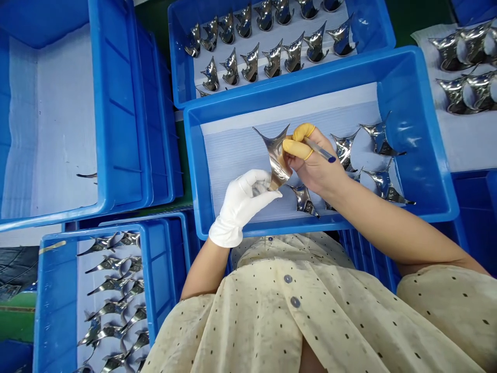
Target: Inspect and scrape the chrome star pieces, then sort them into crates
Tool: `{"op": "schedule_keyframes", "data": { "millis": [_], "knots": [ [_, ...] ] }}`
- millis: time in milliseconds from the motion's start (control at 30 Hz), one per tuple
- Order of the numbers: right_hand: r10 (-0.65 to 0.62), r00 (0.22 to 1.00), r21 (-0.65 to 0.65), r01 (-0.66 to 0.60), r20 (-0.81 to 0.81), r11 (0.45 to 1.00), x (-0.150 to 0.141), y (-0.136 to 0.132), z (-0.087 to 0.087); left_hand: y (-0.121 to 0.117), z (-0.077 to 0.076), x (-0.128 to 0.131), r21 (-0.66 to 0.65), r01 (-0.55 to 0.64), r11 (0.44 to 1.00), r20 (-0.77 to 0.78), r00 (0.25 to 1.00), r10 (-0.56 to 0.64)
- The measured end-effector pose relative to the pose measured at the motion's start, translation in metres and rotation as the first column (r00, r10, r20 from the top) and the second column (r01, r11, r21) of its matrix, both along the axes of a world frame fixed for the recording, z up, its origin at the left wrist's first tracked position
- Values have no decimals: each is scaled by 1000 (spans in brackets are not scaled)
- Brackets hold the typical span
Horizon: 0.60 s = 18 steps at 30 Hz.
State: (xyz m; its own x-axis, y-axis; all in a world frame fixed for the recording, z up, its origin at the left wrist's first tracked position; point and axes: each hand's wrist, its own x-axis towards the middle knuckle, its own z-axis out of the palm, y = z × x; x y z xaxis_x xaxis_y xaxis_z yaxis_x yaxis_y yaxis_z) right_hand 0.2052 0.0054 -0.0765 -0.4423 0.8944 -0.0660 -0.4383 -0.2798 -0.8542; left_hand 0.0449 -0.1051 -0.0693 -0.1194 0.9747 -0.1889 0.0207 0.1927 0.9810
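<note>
My left hand (245, 202), in a white glove, is closed on the lower end of a shiny curved metal piece (276, 155) with pointed horns at its top. My right hand (310, 160) wears yellow finger cots on thumb and forefinger. A clear pen (319, 148) with a blue end lies gripped in it, its tip hidden. Those yellow fingertips also touch the metal piece's right edge. Both hands are over a blue bin (310, 226) lined with white sheet. Several similar metal pieces (345, 150) lie in the bin's right part and below my right hand.
Beyond stands another blue bin (283, 90) with rows of upright metal pieces. Stacked blue bins (120, 103) rise at the left, and a lower-left bin (149, 280) holds more pieces. On a white sheet (462, 145) at the right stand further metal pieces (452, 96).
</note>
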Motion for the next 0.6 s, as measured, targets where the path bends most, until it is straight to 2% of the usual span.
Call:
{"op": "schedule_keyframes", "data": {
  "millis": [100, 200, 267, 367, 467, 600],
  "knots": [
    [4, 1000, -29, -3, 22, 1000, 1, 1, -4, -1, 8, 2, 57, -65, 996, -9, 998, 66],
    [-26, 999, 57, 23, 47, 998, 2, 1, 0, 0, 9, 2, 111, -127, 986, -90, 986, 137],
    [-70, 997, 131, 66, 23, 989, 3, -1, 5, 1, 6, 2, 62, -150, 987, -100, 983, 156],
    [-98, 995, 205, 100, -21, 974, 2, -4, 12, 3, 0, 4, -48, -163, 985, -10, 987, 163],
    [-77, 997, 213, 78, -14, 974, 2, -8, 17, 7, -1, 7, -102, -190, 976, 97, 975, 200],
    [-68, 997, 221, 58, 39, 974, 0, -10, 18, 9, 4, 9, -137, -200, 970, 134, 967, 218]
  ]
}}
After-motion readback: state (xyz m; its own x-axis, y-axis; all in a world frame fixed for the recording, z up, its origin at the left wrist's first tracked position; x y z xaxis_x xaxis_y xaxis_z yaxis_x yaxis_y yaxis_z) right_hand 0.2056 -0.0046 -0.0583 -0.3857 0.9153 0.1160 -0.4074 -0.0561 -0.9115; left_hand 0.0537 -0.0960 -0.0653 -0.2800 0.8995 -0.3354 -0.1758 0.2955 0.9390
